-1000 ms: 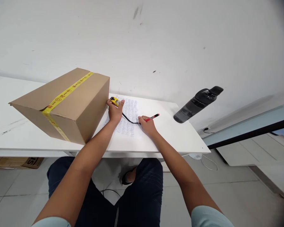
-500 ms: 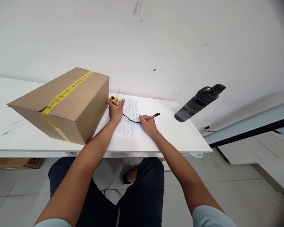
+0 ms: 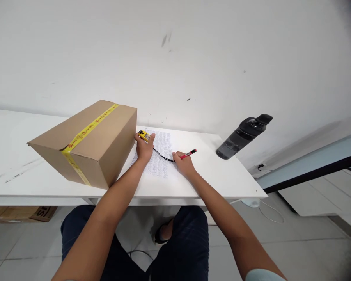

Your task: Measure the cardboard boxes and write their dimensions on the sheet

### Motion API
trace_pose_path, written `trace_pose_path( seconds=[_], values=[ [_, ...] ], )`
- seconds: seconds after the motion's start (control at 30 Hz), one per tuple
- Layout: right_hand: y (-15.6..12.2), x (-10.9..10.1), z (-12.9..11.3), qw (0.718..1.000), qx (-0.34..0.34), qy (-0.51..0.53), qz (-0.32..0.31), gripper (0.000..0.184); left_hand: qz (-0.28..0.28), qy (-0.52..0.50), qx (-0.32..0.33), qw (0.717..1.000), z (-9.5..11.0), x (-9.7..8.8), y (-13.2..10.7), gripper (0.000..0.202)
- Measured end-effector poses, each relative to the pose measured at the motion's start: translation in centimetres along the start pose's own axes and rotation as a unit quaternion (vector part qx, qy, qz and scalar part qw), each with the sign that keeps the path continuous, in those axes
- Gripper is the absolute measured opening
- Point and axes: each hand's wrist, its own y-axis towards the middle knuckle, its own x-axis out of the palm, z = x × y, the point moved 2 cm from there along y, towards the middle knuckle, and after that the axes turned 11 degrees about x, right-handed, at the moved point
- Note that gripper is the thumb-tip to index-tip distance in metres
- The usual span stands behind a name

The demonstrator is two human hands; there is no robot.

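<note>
My left hand point(image 3: 144, 147) lies on a printed sheet of paper point(image 3: 160, 156) with its fingers closed round a small yellow tape measure point(image 3: 143, 135), right beside a cardboard box point(image 3: 87, 142) sealed with yellow tape. A black strap point(image 3: 162, 156) runs from the tape measure across the paper to my right hand point(image 3: 184, 164). That hand grips a red pen point(image 3: 188, 154), whose tip points right, and rests on the paper's right edge.
The white table point(image 3: 222, 175) stands against a white wall. A dark grey water bottle point(image 3: 243, 135) stands near the table's far right corner. A flattened carton point(image 3: 20, 213) lies on the floor under the table at left. A cable point(image 3: 266, 210) trails on the tiled floor at right.
Both hands stay in place on the paper. The view has tilted upward a little, so everything sits lower in the picture.
</note>
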Motion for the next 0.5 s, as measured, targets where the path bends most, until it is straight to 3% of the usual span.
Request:
trace_pose_path(
  seconds=[0.4,0.5],
  values=[
    [-0.24,-0.52,-0.25,0.999,0.003,-0.01,0.054,0.049,-0.003,-0.016,-0.011,1.0,0.05,-0.04,0.02,0.069],
    [-0.31,-0.71,-0.24,0.997,-0.002,-0.033,0.072,0.042,-0.011,-0.02,-0.006,1.0,-0.06,0.01,0.03,0.062]
  ],
)
